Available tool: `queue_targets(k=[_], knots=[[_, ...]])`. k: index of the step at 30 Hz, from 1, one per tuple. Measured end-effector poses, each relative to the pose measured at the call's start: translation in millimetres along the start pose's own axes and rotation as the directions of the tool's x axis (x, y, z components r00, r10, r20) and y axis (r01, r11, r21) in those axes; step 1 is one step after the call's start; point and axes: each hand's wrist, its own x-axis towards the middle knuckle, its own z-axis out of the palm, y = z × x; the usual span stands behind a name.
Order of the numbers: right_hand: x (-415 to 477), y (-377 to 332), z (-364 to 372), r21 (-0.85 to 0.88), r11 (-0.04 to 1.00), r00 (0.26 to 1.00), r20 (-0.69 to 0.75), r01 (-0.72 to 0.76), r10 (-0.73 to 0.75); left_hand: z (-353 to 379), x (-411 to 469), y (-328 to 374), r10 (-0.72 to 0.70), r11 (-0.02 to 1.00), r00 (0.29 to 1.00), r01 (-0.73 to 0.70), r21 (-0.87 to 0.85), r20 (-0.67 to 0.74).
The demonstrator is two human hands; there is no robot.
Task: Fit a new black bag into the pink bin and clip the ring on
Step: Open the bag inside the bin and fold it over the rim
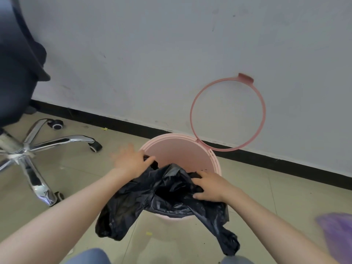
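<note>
A round pink bin (182, 147) stands on the floor by the wall. Its pink ring (227, 111) is hinged at the far rim and stands flipped up against the wall. A crumpled black bag (163, 199) lies over the bin's near rim, with loose corners hanging outside at the front left and front right. My left hand (131, 161) holds the bag's edge at the left rim, slightly blurred. My right hand (209, 184) presses and grips the plastic at the right side of the opening. The far inner wall of the bin is bare pink.
An office chair with a chrome star base (36, 147) and casters stands at the left, close to the bin. A black skirting board (266, 159) runs along the wall. Something purple and blurred (337, 229) is at the lower right. My knees (89, 257) are below.
</note>
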Motion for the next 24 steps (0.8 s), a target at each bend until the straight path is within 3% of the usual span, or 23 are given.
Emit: queue_targets(k=[4,9,13,16,24], knots=[[13.3,4.9,-9.2,0.066,0.997,0.999,-0.031,-0.04,0.042,-13.6,-1.5,-9.6,-0.024,0.989,0.997,0.034,-0.141,0.073],[23.1,15.6,-15.9,0.023,0.996,0.977,-0.192,-0.086,0.089,-22.2,10.4,10.8,-0.031,0.965,0.994,0.003,-0.261,-0.105],[13.9,18.9,-16.8,0.134,0.987,0.982,-0.156,-0.085,0.106,-15.6,18.6,14.2,-0.032,0.974,0.985,-0.008,-0.227,-0.171],[-4.6,17.0,-22.2,0.275,0.96,0.967,-0.224,-0.054,0.118,-19.6,15.6,12.9,0.007,0.971,0.979,-0.055,-0.233,-0.205],[-53.4,-1.5,-61.0,0.4,0.916,0.939,-0.327,0.035,0.107,-48.7,-20.5,22.5,0.278,0.95,0.948,-0.295,-0.099,-0.156]])
